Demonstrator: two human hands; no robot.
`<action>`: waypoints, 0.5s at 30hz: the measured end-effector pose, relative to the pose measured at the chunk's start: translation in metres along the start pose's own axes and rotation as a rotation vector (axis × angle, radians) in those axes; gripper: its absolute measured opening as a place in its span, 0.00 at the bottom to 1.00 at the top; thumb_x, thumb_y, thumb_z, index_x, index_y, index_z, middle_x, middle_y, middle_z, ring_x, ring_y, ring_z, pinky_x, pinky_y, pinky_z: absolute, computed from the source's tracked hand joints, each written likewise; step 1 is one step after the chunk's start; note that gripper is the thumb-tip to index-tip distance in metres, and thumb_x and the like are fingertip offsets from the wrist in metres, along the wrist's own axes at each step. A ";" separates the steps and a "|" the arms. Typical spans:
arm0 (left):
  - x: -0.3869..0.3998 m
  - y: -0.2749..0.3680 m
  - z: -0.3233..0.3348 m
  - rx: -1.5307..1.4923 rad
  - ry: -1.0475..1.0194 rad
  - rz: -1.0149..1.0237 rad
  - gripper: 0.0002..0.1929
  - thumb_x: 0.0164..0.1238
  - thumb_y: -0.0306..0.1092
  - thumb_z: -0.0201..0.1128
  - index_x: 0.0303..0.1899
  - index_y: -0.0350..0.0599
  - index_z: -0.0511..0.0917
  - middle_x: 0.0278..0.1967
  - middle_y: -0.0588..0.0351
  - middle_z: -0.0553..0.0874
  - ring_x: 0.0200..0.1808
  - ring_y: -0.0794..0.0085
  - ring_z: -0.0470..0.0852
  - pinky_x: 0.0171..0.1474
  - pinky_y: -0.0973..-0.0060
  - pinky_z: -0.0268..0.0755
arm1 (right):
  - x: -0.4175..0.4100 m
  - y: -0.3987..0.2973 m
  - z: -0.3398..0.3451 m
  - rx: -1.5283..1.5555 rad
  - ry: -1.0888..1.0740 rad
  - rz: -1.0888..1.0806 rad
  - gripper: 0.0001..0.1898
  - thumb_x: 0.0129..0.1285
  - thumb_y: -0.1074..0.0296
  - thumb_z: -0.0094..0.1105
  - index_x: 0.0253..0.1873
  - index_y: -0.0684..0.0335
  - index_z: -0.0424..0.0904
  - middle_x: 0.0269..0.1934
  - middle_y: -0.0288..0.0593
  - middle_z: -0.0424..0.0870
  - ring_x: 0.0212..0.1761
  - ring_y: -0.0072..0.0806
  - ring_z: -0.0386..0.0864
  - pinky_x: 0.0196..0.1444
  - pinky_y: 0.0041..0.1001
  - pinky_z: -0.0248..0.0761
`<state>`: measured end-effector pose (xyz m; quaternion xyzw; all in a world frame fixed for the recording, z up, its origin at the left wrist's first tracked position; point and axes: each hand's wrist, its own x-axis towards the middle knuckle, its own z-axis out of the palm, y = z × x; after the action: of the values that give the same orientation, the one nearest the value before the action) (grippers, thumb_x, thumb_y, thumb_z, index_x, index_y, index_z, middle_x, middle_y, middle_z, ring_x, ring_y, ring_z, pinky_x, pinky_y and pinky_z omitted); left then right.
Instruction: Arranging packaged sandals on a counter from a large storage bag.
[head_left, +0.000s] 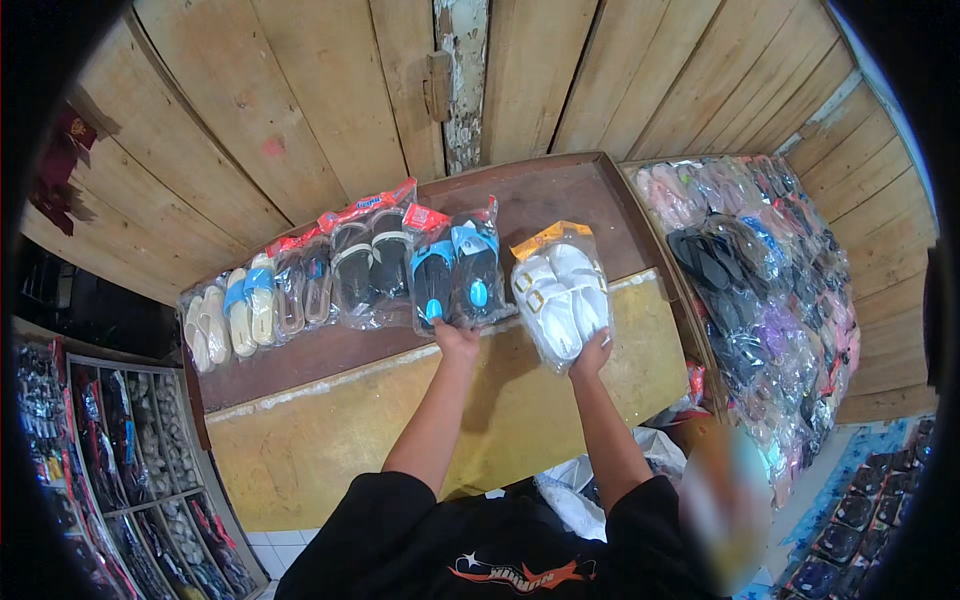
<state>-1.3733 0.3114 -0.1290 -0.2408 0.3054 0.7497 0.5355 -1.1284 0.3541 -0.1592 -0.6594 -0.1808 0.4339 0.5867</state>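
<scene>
In my right hand (594, 352) is the toe end of a plastic bag of white buckled sandals (566, 300), tilted over the front edge of the brown shelf. My left hand (456, 339) touches the lower end of bagged black sandals with blue straps (480, 262); whether its fingers grip the bag cannot be told. Left of these lie bagged black sandals with pale-edged straps (373, 270), a narrower dark-strapped pair (304, 289), cream sandals with blue straps (251, 304) and beige sandals (208, 330), side by side.
The brown shelf (555, 187) has a raised rim, with a yellow board (337, 457) before it. A large pile of bagged footwear (772, 300) stands at the right. Divided racks of packed goods (142, 450) are at the left. White sacks (577, 495) lie near my right forearm. A plank wall (337, 90) rises behind.
</scene>
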 end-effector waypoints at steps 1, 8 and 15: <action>0.007 -0.004 0.006 0.000 0.006 -0.004 0.32 0.72 0.60 0.28 0.69 0.51 0.52 0.68 0.55 0.60 0.70 0.60 0.56 0.71 0.52 0.42 | 0.008 0.002 0.008 -0.041 0.022 -0.015 0.32 0.69 0.49 0.43 0.64 0.75 0.58 0.61 0.60 0.65 0.60 0.44 0.68 0.61 0.35 0.61; 0.061 0.004 0.019 -0.118 0.015 0.025 0.28 0.73 0.57 0.32 0.66 0.53 0.56 0.63 0.53 0.67 0.65 0.58 0.63 0.68 0.48 0.49 | 0.023 0.006 0.088 -0.131 0.004 -0.031 0.34 0.69 0.48 0.44 0.64 0.77 0.57 0.63 0.61 0.63 0.63 0.45 0.65 0.64 0.34 0.58; 0.093 -0.013 0.038 -0.088 0.107 -0.004 0.25 0.74 0.52 0.37 0.64 0.47 0.58 0.62 0.48 0.66 0.62 0.57 0.67 0.62 0.50 0.64 | 0.069 0.020 0.127 -0.052 -0.042 0.004 0.35 0.68 0.46 0.45 0.68 0.71 0.52 0.66 0.55 0.59 0.64 0.42 0.65 0.63 0.36 0.61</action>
<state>-1.3911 0.4027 -0.1688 -0.3042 0.2998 0.7474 0.5089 -1.1943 0.4791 -0.1943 -0.6656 -0.2029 0.4438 0.5647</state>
